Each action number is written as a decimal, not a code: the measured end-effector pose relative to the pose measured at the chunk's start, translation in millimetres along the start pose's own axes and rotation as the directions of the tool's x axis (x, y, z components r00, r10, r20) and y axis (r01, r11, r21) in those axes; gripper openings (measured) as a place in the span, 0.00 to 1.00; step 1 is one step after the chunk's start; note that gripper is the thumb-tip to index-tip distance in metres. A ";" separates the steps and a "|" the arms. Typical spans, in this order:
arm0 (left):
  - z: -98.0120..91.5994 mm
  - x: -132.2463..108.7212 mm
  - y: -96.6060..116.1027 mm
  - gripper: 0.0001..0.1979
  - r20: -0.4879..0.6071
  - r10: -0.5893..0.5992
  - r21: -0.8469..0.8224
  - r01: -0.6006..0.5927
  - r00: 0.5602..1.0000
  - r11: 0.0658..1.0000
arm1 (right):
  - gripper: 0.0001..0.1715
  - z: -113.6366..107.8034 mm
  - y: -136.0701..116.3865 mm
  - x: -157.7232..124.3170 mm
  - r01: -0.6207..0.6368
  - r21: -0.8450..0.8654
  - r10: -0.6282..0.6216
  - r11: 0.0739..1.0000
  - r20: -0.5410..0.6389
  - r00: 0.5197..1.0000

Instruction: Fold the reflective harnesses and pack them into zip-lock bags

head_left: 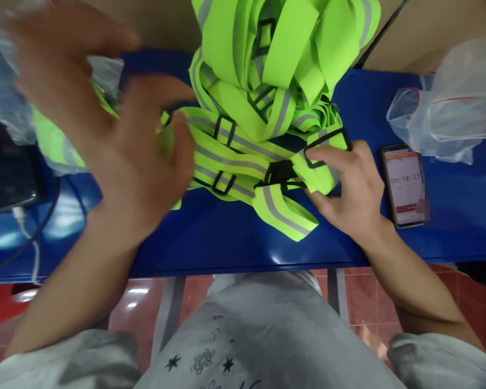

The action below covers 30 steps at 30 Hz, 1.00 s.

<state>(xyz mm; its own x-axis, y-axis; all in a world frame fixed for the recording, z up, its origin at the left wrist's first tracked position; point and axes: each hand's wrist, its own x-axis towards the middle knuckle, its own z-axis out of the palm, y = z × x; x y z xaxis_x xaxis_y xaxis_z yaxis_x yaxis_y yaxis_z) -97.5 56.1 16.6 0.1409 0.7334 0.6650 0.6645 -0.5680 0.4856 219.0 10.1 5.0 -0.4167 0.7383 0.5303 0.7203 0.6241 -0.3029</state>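
Observation:
A folded neon-green reflective strap vest (243, 167) with grey stripes and black buckles lies on the blue table (227, 237). My right hand (348, 189) pinches its right end, thumb and fingers closed on the green strap beside a black buckle (281, 174). My left hand (105, 124) is raised over the vest's left end, blurred, fingers spread, holding nothing that I can see. Behind it rises a heap of more green vests (283, 48).
A phone (405, 183) showing a timer lies right of my right hand. Clear plastic bags (445, 113) sit at the far right. At the left are a bagged green vest (56, 146), a black device (8, 173) and a white cable (28, 237).

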 end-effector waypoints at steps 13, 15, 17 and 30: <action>39.3 -32.5 45.9 0.26 0.453 -0.094 -0.227 0.217 0.887 0.949 | 0.31 -2.7 3.2 1.0 -0.092 0.198 0.095 0.976 -0.006 0.995; 38.7 -31.4 41.3 0.29 0.385 -0.077 -0.214 0.170 0.920 0.962 | 0.35 -4.8 7.5 4.9 -0.085 0.169 0.099 0.982 -0.078 0.992; 38.7 -31.9 39.1 0.31 0.363 -0.049 -0.177 0.121 0.931 0.977 | 0.36 -5.3 5.1 7.4 -0.087 0.101 0.100 0.991 -0.132 0.986; 39.8 -30.6 31.8 0.36 0.289 0.034 -0.142 0.008 0.957 0.990 | 0.28 -6.1 -5.5 5.8 0.043 -0.114 -0.019 0.993 0.207 0.978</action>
<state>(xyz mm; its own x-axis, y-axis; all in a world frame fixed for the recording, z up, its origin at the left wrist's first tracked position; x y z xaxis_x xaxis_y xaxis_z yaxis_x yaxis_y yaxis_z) -51.5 30.4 -10.9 0.3692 0.7905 0.4887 0.5550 -0.6093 0.5664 216.0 9.4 14.6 -0.5360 0.7634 0.3603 0.7600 0.6222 -0.1877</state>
